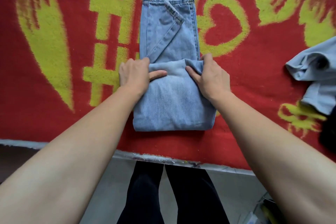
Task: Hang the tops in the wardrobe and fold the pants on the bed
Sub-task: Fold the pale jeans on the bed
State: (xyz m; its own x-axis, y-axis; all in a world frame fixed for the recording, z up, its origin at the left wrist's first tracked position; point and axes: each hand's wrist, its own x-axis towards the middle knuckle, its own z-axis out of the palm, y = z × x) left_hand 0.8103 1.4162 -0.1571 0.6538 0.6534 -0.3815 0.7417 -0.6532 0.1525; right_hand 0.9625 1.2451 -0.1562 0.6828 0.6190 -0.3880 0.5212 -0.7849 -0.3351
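jeans (169, 107) half-folded | on red blanket (54, 125) | left hand (134, 76), right hand (211, 77) grip fold

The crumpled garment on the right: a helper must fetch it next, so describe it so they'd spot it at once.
On the red blanket with yellow lettering, look right of the jeans being folded in the middle. Near the right edge lies the garment, pale grey-blue and rumpled, unlike the neat denim and the black item below it.
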